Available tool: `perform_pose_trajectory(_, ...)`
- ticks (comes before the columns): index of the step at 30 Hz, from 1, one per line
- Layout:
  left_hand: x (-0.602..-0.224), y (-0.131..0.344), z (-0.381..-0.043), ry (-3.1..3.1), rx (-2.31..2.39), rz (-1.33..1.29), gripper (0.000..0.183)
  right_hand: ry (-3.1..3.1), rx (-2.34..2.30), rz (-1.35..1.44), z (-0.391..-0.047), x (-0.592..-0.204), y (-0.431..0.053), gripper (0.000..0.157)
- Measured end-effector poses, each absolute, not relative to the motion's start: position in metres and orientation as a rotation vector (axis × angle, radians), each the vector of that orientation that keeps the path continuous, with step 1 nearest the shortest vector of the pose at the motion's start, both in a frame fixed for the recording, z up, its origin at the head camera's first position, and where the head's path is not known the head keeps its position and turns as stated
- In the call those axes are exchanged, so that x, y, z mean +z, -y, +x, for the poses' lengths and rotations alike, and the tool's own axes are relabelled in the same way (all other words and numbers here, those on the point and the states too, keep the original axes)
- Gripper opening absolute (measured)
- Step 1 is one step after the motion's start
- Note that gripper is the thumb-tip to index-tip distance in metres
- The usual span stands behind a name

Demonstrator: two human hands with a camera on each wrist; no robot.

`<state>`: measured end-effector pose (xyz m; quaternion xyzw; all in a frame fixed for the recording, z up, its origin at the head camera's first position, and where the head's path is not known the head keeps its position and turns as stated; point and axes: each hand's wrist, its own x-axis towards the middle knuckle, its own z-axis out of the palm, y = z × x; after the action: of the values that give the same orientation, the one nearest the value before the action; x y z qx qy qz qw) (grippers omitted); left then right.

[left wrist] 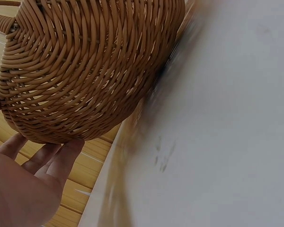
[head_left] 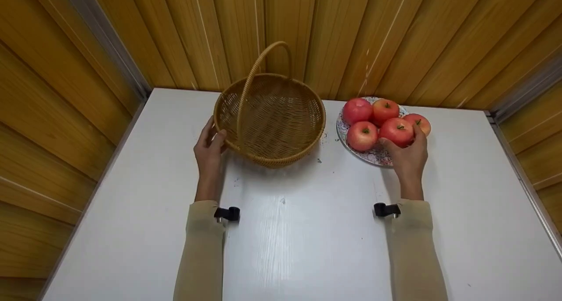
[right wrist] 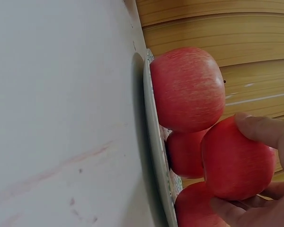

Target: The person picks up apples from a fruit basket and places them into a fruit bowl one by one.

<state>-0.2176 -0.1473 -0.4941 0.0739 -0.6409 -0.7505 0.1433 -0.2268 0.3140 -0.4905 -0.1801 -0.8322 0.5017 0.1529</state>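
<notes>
A round wicker basket with a tall arched handle stands left of centre at the back of the table. My left hand holds its left side, thumb at the rim and fingers on the outer wall; in the left wrist view fingertips touch the weave. My right hand grips a red apple between thumb and fingers. That apple appears raised off the plate in the right wrist view, close against others. Several more red apples rest on a patterned plate. The palm side of the right hand is partly hidden.
The white table has small dark marks and scratches. Yellow wood-plank walls rise behind it and at both sides, with metal strips in the corners. Black mounts sit at both wrists.
</notes>
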Motion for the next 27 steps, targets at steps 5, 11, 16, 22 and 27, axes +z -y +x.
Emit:
perform_pose_trajectory(5, -0.496, 0.147, -0.219, 1.868, -2.143, 0.227, 0.056, 2.42, 1.455, -0.553, -0.227, -0.493, -0.316, 0.096)
perform_pose_trajectory(11, -0.513, 0.151, -0.229, 1.839, -2.145, 0.207, 0.055, 2.448, 1.432, -0.574, -0.227, -0.496, -0.317, 0.095)
perform_pose_trajectory(16, -0.515, 0.152, -0.228, 1.852, -2.13, 0.198, 0.055, 2.464, 1.41, -0.565, -0.23, -0.5, -0.318, 0.093)
perform_pose_trajectory(22, -0.516, 0.152, -0.229, 1.86, -2.107, 0.195, 0.054, 2.485, 1.395, -0.56, -0.231, -0.503, -0.319, 0.09)
perform_pose_trajectory(27, -0.515, 0.153, -0.228, 1.849, -2.124, 0.185, 0.055, 2.494, 1.383, -0.567, -0.232, -0.505, -0.319, 0.09)
